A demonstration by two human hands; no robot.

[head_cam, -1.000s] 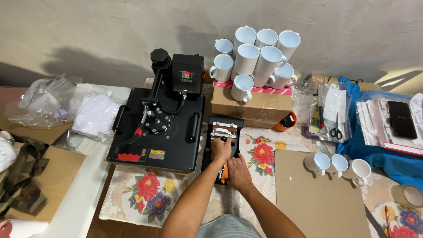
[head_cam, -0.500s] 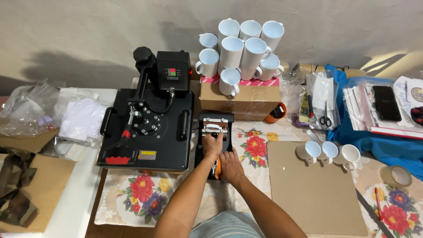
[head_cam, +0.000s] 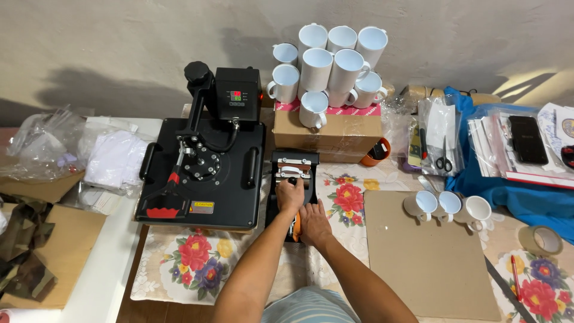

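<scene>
Left of both hands sat the big black heat press (head_cam: 203, 173), its flat plate closed and its control box raised at the back. Beyond the hands, against the wall, a cardboard box (head_cam: 329, 128) carried a stack of white mugs (head_cam: 329, 63). To the right of the hands lay a brown board (head_cam: 430, 251) with three more white mugs (head_cam: 448, 206) standing along its far edge, and farther right a blue cloth (head_cam: 520, 197) held bagged papers and a dark phone. Under the hands spread a flowered tablecloth (head_cam: 197, 257).

Directly beneath the hands stood the small black mug press (head_cam: 293, 179), just beside the big press. The left hand (head_cam: 289, 194) was closed around the black knob on top of the mug press, fingers curled tight over it. The right hand (head_cam: 313, 222) lay nearer the body, fingers wrapped over the orange handle (head_cam: 295, 230) at the near end of the same press, the two hands almost touching. Far right of them, a roll of tape (head_cam: 540, 239) and a red pen (head_cam: 515, 269) rested on the cloth.
</scene>
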